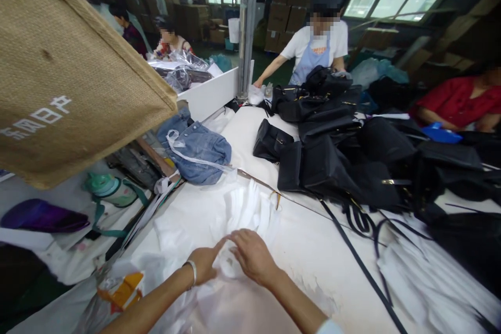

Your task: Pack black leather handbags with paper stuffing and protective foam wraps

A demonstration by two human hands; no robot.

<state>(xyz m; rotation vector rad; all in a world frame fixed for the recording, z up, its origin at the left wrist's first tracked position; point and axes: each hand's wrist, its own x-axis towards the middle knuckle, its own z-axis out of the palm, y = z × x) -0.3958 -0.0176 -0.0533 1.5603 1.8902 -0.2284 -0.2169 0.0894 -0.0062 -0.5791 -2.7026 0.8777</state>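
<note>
My left hand [203, 265], with a bangle at its wrist, is closed on crumpled thin white sheeting [228, 265] near the front of the white table. From the other side my right hand [253, 257] curves over the same sheeting, fingers bent and pressed to it. The fingertips of both hands nearly meet above it, and part of their grip is hidden. Just beyond lie gathered white sheets [248, 209] with ruffled folds. Translucent plastic [183, 308] spreads beneath my forearms.
Black bags [331, 167] are heaped on the right, their straps trailing forward beside stacked white sheets [442, 271]. A blue denim bag [199, 151] lies back left. A burlap bag [78, 78] hangs close at upper left, above a green bottle [111, 188]. Co-workers sit or stand beyond.
</note>
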